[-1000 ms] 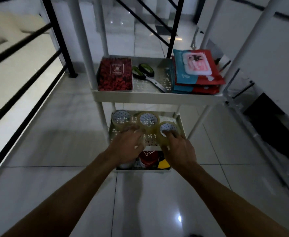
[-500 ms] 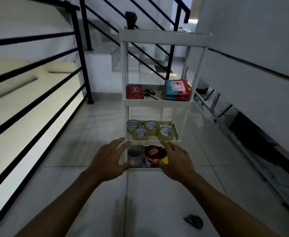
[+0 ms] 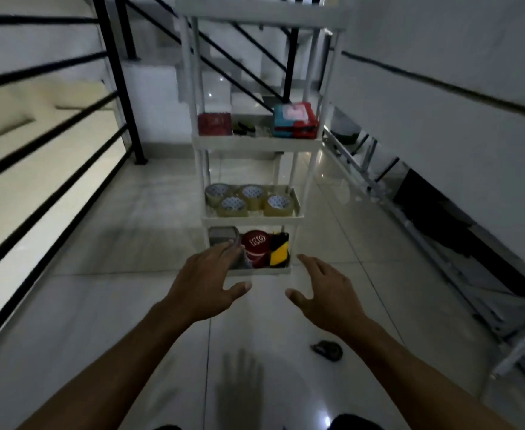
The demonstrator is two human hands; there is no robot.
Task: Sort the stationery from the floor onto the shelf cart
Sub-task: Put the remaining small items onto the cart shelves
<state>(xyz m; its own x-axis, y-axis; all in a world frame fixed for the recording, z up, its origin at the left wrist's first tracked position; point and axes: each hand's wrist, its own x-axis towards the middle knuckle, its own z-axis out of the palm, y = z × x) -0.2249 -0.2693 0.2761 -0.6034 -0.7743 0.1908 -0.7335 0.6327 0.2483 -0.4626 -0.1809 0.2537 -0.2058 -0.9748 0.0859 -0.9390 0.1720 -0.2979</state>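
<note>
step: both hands are hovering empty in front of the white four-tier plastic shelf cart [image 3: 256,143]; looks like a gap between placements, with one item left to fetch.
left hand [image 3: 203,287]: fingers are spreading loose and nearly straight, gripping nothing; fingertips are overlapping the bottom tier's front edge in view, contact unclear.
right hand [image 3: 326,294]: fingers are fanning open, thumb out, holding nothing; it is hanging over bare tile just right of the cart's bottom corner.
remaining item: a small dark rounded object [image 3: 328,350] is lying on the glossy white tile floor [image 3: 115,305], near the right forearm, well short of the cart. Too blurred to identify.
already shelved: a red patterned notebook [image 3: 214,124] and a red-and-teal stack of packets [image 3: 295,119] are sitting on the second tier; four brown packing-tape rolls [image 3: 250,200] are filling the third; a red round tin [image 3: 255,246] and a yellow-black striped tape roll [image 3: 279,249] are sitting in the bottom one.
next move: judging it calls for the right hand pulling back and down to the dark object, pinching it, then lifting it to a tier with room. Second tier middle seems to be the open slot.
edges: black metal railing [image 3: 53,131] is running along the left, a dim folded metal frame [image 3: 410,212] along the right wall.
open room: tile between them is giving a wide lane; tier rims are raised, so the item needs lifting over.
</note>
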